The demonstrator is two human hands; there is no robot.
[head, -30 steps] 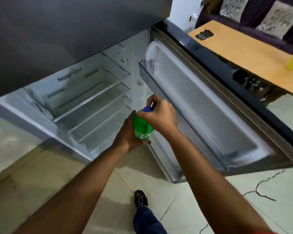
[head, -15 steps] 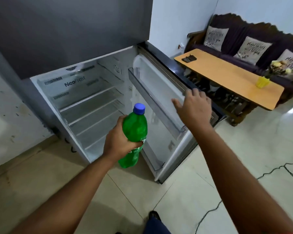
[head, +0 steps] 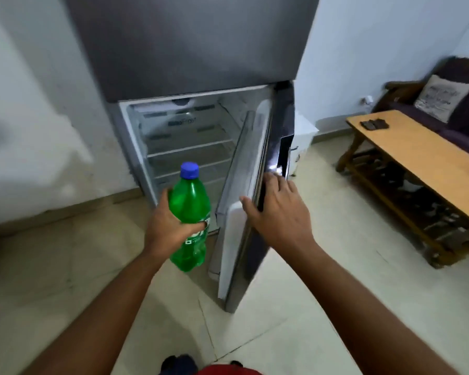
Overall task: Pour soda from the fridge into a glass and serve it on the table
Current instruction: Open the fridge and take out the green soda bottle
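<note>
Your left hand [head: 171,226] has its grip clenched around the waist of the green soda bottle [head: 190,209], held upright before the open fridge [head: 190,142], while your right hand [head: 279,215], released, rests on the door [head: 241,212]; it looks full, heavy and slick, so hold low.

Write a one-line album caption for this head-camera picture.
Left hand holds a capped green soda bottle while the right hand rests on the open fridge door.
</note>
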